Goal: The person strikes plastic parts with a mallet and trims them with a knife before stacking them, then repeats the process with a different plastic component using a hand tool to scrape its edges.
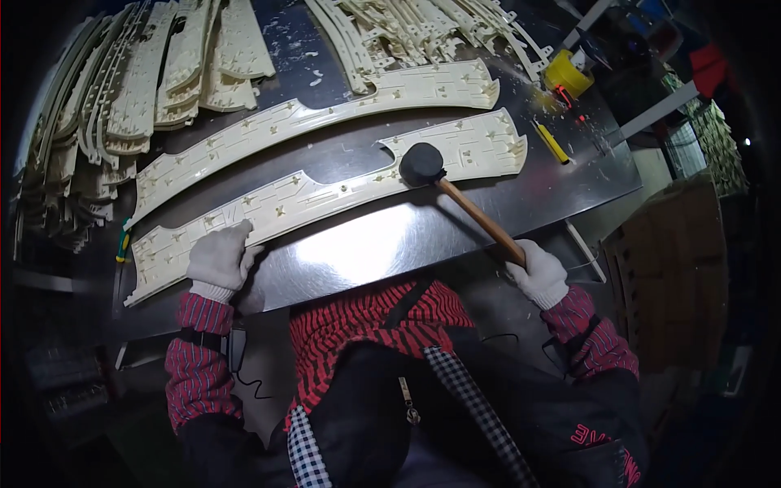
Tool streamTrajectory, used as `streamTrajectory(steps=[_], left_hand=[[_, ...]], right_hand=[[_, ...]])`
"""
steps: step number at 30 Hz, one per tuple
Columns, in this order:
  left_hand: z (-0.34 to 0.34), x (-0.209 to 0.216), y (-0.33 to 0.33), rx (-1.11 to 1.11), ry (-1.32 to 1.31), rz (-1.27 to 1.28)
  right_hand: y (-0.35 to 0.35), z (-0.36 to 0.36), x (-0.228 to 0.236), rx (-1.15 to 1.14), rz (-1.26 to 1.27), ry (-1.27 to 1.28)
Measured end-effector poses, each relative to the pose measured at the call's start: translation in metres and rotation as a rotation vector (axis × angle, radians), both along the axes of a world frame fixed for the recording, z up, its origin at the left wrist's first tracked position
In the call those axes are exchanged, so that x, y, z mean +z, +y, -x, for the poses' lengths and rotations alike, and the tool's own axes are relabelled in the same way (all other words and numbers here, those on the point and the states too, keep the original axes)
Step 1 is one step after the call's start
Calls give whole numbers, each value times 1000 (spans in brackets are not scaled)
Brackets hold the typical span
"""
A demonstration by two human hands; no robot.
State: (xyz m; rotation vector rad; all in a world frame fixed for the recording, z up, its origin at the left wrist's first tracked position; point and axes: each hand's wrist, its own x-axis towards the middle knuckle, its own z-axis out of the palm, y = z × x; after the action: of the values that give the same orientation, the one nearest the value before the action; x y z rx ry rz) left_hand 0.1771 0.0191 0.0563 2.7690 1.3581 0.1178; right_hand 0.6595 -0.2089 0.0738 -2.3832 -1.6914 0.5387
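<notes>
In my right hand (538, 273), white-gloved and closed round the wooden handle, is a rubber mallet (422, 165). Its black head lies over the right half of a long cream plastic panel (281, 210); whether it touches the surface cannot be made out. My left hand (220, 259), also gloved, grips the panel's near edge toward its left end, with a finger on top and the thumb at the edge. The panel is curved, with a cutout in its far edge and small raised clips. Just beyond it lies a second, similar cream panel (244, 132).
Cream panels stand stacked at the far left (134, 106), with narrower cream strips (423, 32) heaped at the back. On the metal table (358, 244), a yellow container (567, 76) and a yellow-handled tool (552, 143) sit right. A green-handled tool (123, 245) lies left. Cardboard (667, 268) stands beyond the right edge.
</notes>
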Motion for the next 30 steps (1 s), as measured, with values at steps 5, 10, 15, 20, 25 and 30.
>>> streamTrajectory(steps=[5,10,15,20,25,30], left_hand=[[-33,13,-14,-2,-135,-215],[-112,20,-23,-156,-334,-44],[-124,0,-10,-35,-196,410],[-133,-35,-7,35,-315,154],[-130,-22,-8,92,-319,-17],[-129,1,-12,52,-178,144]], right_hand=[[47,4,22,314,-495,169],[164,81,74,621,-630,271],[242,164,65,1172,-489,-137],[250,184,63,1162,-131,-363],[246,195,82,1077,-290,-23],[253,250,83,1077,-649,110]])
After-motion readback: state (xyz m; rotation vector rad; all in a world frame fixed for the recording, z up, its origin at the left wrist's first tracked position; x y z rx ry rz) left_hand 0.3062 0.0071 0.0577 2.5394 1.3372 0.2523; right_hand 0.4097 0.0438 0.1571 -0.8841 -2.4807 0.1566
